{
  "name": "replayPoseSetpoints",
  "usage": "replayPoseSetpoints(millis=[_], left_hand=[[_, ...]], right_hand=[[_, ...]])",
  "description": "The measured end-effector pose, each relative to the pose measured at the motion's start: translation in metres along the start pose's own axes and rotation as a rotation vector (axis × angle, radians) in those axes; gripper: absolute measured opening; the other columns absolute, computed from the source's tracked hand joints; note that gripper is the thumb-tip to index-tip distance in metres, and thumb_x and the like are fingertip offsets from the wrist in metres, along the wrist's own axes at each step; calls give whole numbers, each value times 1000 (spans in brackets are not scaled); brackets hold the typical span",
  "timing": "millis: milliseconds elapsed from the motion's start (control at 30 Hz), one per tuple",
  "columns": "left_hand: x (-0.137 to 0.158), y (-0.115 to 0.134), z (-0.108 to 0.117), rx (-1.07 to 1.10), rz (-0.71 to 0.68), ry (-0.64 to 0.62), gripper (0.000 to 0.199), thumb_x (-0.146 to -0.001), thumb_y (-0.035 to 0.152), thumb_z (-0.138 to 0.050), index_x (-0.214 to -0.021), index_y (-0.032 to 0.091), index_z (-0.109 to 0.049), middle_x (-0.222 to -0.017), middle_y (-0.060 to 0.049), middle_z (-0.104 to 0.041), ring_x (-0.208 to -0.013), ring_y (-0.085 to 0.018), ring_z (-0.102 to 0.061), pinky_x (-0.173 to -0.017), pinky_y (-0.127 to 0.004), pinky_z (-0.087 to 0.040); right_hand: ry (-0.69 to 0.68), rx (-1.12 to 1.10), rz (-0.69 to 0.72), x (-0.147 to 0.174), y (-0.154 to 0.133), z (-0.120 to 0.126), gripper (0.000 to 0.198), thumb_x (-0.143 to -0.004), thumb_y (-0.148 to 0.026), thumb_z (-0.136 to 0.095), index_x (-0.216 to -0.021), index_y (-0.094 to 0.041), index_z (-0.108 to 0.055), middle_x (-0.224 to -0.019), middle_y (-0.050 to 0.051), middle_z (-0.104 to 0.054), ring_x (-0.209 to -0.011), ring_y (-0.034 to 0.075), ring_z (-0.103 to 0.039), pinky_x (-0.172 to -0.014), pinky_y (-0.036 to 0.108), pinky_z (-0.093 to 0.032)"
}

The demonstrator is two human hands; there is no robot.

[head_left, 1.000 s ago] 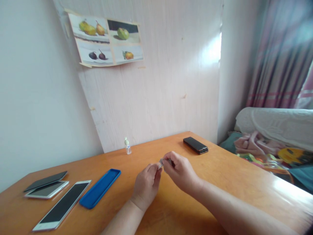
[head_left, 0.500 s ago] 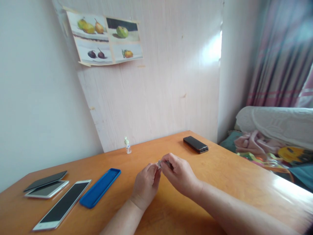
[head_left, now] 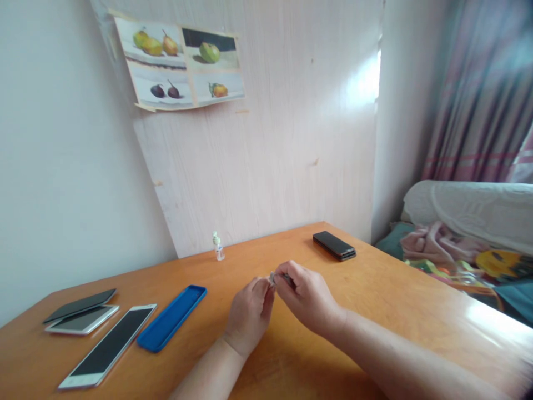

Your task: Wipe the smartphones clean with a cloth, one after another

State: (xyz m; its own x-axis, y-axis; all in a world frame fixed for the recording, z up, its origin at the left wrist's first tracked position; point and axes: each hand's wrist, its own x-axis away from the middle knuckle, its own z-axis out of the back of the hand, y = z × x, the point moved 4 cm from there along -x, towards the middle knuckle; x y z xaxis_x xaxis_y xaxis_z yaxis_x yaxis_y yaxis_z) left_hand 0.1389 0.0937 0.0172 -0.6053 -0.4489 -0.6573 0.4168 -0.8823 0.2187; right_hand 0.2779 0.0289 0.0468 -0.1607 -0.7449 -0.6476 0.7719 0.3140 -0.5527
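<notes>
My left hand (head_left: pixel 250 311) and my right hand (head_left: pixel 308 297) meet over the middle of the table, fingertips pinched close together. Between them is a small greyish item (head_left: pixel 272 279), mostly covered by the fingers; its kind does not show. Both hands are closed on it. To the left of my left hand lies an open blue phone case (head_left: pixel 171 319). Beyond that is a white phone with a dark screen (head_left: pixel 109 347). A small clear spray bottle (head_left: pixel 219 247) with a pale green top stands upright behind the hands.
On the orange-brown wooden table (head_left: pixel 375 300), a dark phone leans on a white phone (head_left: pixel 85 321) at far left. Stacked dark phones (head_left: pixel 333 245) lie at the back right. A board with fruit paintings (head_left: pixel 179 64) stands behind. Beyond the right edge are cloths (head_left: pixel 441 244).
The view has shifted very slightly. Both hands stay pinched around the small greyish item in nearly the same pose, and nothing on the table has moved.
</notes>
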Motion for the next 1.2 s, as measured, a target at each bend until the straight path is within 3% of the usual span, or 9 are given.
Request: replayPoseSetpoints(millis=[233, 467, 700, 933, 1200], left_hand=[[-2, -2, 0, -30, 31, 35, 25, -102, 34, -37, -104, 21, -58, -89, -5, -66, -81, -19, -63, -71, -30, -48], [-1, 2, 1, -4, -8, 7, 19, -101, 29, -38, -98, 22, -56, -89, -5, -65, -78, -18, -63, -66, -28, -47], [-2, -2, 0, -37, 35, 19, 22, -102, 33, -39, -103, 22, -57, -88, -4, -65, -81, -19, -63, -72, -30, -48], [-1, 1, 1, -25, 9, -2, 20, -100, 27, -39, -91, 21, -56, -84, -4, -64, -75, -18, -62, -64, -27, -46], [-2, -1, 0, -30, 35, 23, 22, -102, 33, -39, -103, 22, -57, -89, -5, -65, -81, -19, -63, -70, -30, -48]], right_hand=[[107, 20, -150, -14, 28, 13, 20, -93, -37, -49, -81, -23, -57, -66, -2, -61, -58, 13, -53, -54, 22, -33], [-10, 23, -16, 0, -1, 1, 15, -93, -34, -49, -88, -23, -59, -72, -1, -66, -63, 13, -58, -59, 22, -37], [103, 27, -133, -13, 27, 11, 21, -94, -38, -48, -82, -23, -58, -68, -1, -63, -59, 13, -55, -54, 22, -35], [-32, 28, 12, 2, -4, 1, 18, -95, -35, -48, -90, -23, -60, -76, 0, -68, -65, 13, -60, -60, 22, -38], [93, 50, -144, -14, 28, 12, 23, -95, -39, -47, -83, -23, -58, -68, -1, -64, -59, 14, -57, -55, 23, -36]])
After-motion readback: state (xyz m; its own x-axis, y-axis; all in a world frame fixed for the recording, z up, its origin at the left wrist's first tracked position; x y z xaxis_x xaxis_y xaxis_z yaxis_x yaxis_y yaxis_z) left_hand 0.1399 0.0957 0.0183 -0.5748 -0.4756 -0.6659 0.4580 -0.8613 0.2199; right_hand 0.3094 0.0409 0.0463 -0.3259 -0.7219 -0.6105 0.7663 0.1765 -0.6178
